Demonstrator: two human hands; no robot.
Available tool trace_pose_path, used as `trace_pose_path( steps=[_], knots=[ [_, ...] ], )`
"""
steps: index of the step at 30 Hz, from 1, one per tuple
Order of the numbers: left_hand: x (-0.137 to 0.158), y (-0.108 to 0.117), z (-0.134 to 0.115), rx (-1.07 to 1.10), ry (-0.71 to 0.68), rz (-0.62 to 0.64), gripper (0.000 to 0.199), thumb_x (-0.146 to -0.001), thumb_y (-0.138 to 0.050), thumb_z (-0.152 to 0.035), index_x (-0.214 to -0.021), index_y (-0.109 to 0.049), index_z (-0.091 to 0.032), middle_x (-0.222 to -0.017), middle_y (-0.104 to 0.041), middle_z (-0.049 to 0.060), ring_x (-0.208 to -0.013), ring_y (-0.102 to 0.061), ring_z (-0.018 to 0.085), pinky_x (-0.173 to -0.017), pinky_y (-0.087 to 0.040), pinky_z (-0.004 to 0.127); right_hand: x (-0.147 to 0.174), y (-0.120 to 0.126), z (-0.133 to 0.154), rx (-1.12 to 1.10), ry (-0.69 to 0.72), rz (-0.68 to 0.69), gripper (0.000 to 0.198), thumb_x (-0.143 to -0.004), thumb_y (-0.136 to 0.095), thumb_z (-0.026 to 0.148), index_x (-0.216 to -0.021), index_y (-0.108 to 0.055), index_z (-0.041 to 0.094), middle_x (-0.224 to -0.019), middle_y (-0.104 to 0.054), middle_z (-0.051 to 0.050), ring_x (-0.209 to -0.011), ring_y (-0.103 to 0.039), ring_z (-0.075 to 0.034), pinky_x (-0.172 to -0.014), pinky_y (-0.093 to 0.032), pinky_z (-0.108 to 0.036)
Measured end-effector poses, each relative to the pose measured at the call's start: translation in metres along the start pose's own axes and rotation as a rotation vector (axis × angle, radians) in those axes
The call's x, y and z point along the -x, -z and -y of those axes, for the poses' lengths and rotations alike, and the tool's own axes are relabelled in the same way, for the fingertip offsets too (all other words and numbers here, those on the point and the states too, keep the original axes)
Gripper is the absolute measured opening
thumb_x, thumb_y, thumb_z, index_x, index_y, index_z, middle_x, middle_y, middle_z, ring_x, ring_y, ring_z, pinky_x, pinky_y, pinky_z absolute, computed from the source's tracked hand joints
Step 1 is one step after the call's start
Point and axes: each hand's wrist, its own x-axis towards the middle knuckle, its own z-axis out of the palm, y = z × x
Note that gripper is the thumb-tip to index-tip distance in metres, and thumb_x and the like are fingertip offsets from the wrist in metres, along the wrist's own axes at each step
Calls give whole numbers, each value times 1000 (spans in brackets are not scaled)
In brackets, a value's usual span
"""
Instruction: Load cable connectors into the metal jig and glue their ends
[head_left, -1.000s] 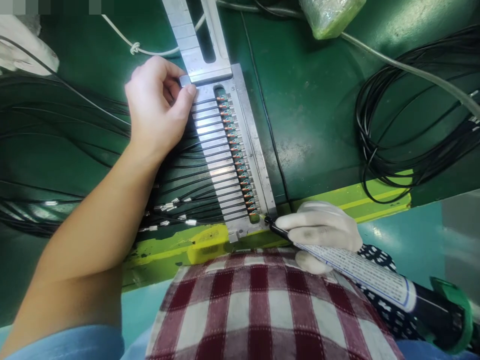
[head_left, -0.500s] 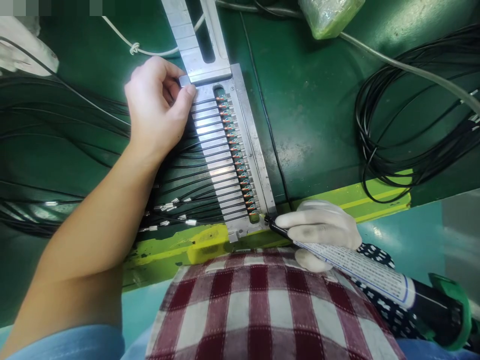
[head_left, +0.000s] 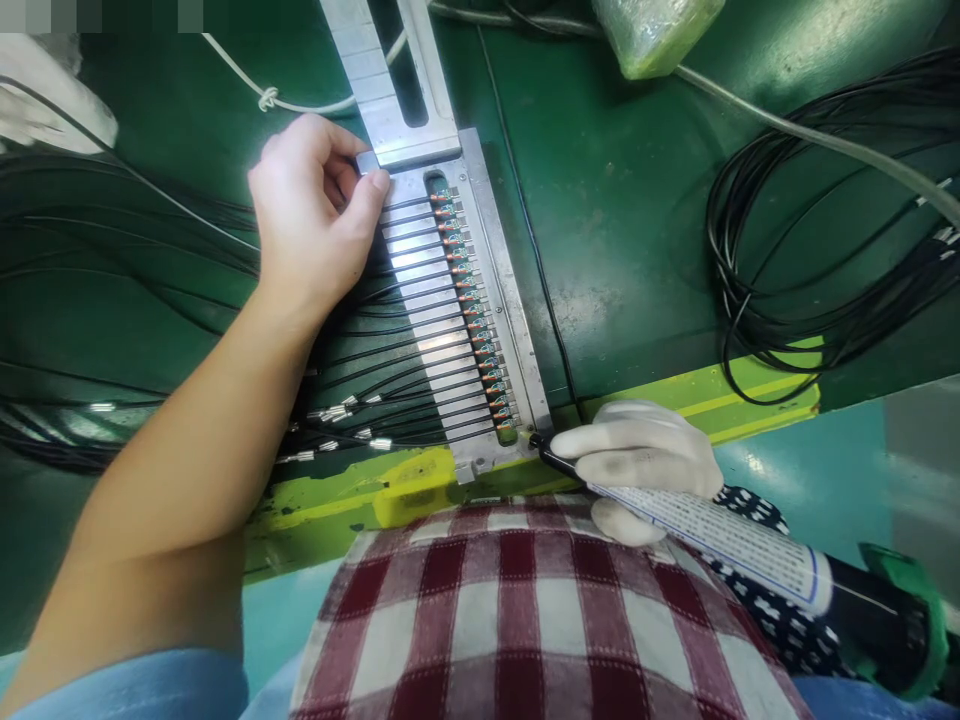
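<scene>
My bare left hand pinches the left edge of a metal fixture between thumb and fingers, just below its raised slotted cover. Several black cables lie side by side across the fixture. Their copper-coloured ends meet a row of small green circuit boards in the slot. My right hand, in a white glove, is closed around a labelled glue tube with a black nozzle. The nozzle tip is at the near end of the slot, by the last board; whether it touches cannot be told.
Coiled black cables lie on the green table at right, with more cables at left. A plastic-wrapped green block and a grey cord are at the back. Yellow edging runs along the front. A white-gloved hand shows at far left.
</scene>
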Motion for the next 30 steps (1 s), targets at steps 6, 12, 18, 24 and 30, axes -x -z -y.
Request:
trace_pose_path(
  steps=[6,12,18,24,30],
  knots=[
    [1,0,-1,14,4,-8,24,-75,-72,-35,-91,-67,-17,-71,-53,0,-66,-49,14,-77,-51,37,-7,0,3,-103,18,-82,19,-82,-65,24,-101,-64,23,-97,-77,-6,-57,-64,-16,-48,-48,-33],
    [0,1,-1,3,13,4,21,-75,-73,-31,-91,-67,-18,-71,-53,0,-66,-48,14,-80,-50,37,-10,2,3,-84,8,-71,11,-83,-64,25,-94,-64,23,-96,-77,-5,-59,-64,-14,-51,-48,-29],
    [1,1,-2,19,9,11,24,-77,-74,-35,-91,-64,-18,-71,-52,0,-69,-52,16,-84,-50,41,-10,1,1,-76,41,-74,13,-81,-68,27,-90,-65,20,-95,-78,-7,-61,-67,-16,-51,-49,-30],
    [0,0,0,15,10,0,28,-77,-76,-38,-90,-63,-18,-71,-52,-1,-67,-51,14,-82,-49,37,-7,-3,-3,-31,39,-99,12,-83,-67,29,-92,-66,21,-94,-78,-6,-63,-69,-15,-54,-53,-29],
    [3,2,-1,-96,-47,91,50,-96,-49,-48,-105,-59,0,-80,-50,-1,-81,-54,9,-87,-40,33,-3,-2,-3,-253,-5,-268,16,-85,-65,23,-100,-71,21,-100,-76,-7,-77,-74,-18,-61,-60,-28]
  ],
)
